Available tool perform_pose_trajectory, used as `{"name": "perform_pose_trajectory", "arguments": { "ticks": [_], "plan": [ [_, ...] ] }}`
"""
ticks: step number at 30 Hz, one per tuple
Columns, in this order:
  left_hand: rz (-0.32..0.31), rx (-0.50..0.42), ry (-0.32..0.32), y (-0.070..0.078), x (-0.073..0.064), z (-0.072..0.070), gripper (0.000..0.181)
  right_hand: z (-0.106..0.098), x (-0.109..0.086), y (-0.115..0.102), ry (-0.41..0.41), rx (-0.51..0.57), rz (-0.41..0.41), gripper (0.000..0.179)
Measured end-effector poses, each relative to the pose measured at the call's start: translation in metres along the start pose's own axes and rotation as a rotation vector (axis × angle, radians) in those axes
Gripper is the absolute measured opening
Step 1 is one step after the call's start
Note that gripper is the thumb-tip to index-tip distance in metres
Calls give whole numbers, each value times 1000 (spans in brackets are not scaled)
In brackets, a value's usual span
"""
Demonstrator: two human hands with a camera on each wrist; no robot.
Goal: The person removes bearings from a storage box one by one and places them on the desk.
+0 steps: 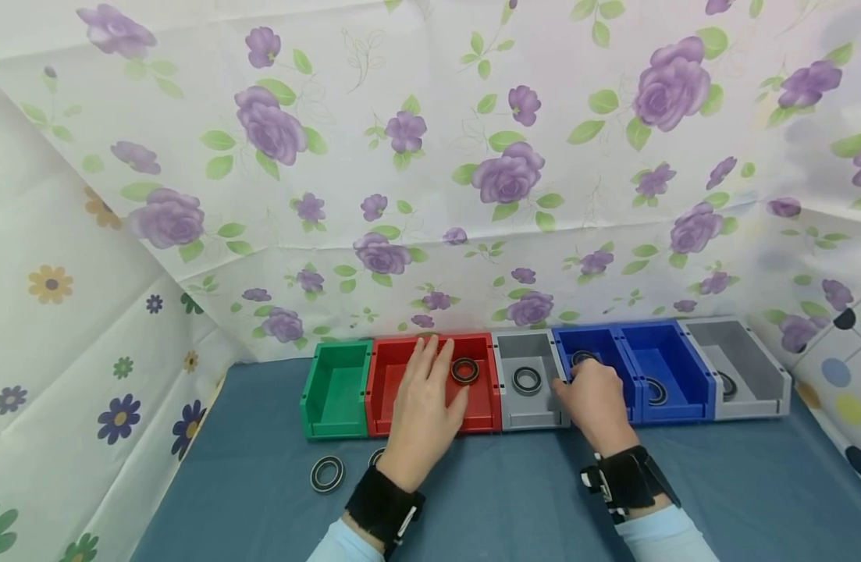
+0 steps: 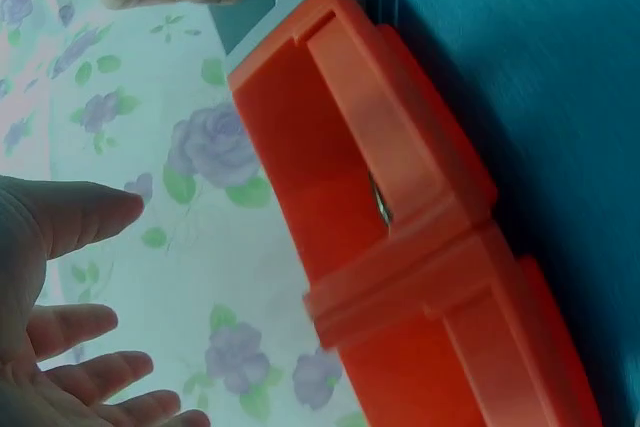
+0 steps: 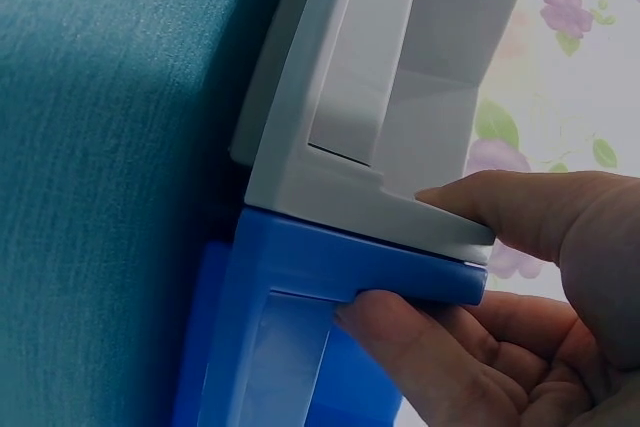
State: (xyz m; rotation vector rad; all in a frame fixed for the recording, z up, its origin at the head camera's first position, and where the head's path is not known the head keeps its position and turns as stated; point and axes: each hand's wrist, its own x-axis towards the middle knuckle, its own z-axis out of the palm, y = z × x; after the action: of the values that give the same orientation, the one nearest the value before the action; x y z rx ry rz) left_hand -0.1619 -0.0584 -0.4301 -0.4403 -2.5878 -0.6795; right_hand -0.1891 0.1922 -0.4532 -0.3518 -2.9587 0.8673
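My left hand (image 1: 423, 421) hovers over the red bins (image 1: 479, 421), fingers spread and thumb out, holding nothing. The left wrist view shows two red bins side by side. A black-and-silver ball bearing (image 1: 464, 360) lies in the right one. My right hand (image 1: 599, 398) pinches the adjoining side walls of a grey bin (image 3: 370, 37) and a blue bin (image 3: 290, 347), thumb on the grey side and a finger on the blue. Inside that grey bin lies a bearing (image 1: 516, 381). Another bearing (image 1: 581, 355) in the blue bin is partly hidden by my right hand.
At the row's left end stands a green bin (image 1: 335, 429). To the right are a second blue bin (image 1: 651, 339) and a grey bin (image 1: 753, 410), each with a bearing. Two bearings lie on the blue cloth: one loose bearing (image 1: 314, 474), another partly behind my left wrist.
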Motion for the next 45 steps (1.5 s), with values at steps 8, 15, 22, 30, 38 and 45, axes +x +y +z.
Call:
{"name": "perform_pose_trajectory", "arguments": {
  "ticks": [8, 15, 22, 30, 38, 45],
  "plan": [
    [27, -18, -69, 7, 12, 23, 69, 0, 0, 1, -6, 1, 15, 43],
    [-4, -7, -127, 3, 22, 45, 68, -2, -1, -2, -4, 0, 9, 37],
    [-57, -23, -200, 3, 30, 58, 67, -3, 0, -3, -3, 4, 7, 34],
    [-96, -3, -291, 1, 32, 70, 63, -3, 1, -4, -12, -3, 12, 37],
    [-83, 43, -342, -2, 32, 77, 64, -3, 1, -3, -17, -8, 16, 39],
    [-100, 65, -370, -3, 33, 83, 60, -2, 1, -3, -29, 3, 16, 35]
  ]
}}
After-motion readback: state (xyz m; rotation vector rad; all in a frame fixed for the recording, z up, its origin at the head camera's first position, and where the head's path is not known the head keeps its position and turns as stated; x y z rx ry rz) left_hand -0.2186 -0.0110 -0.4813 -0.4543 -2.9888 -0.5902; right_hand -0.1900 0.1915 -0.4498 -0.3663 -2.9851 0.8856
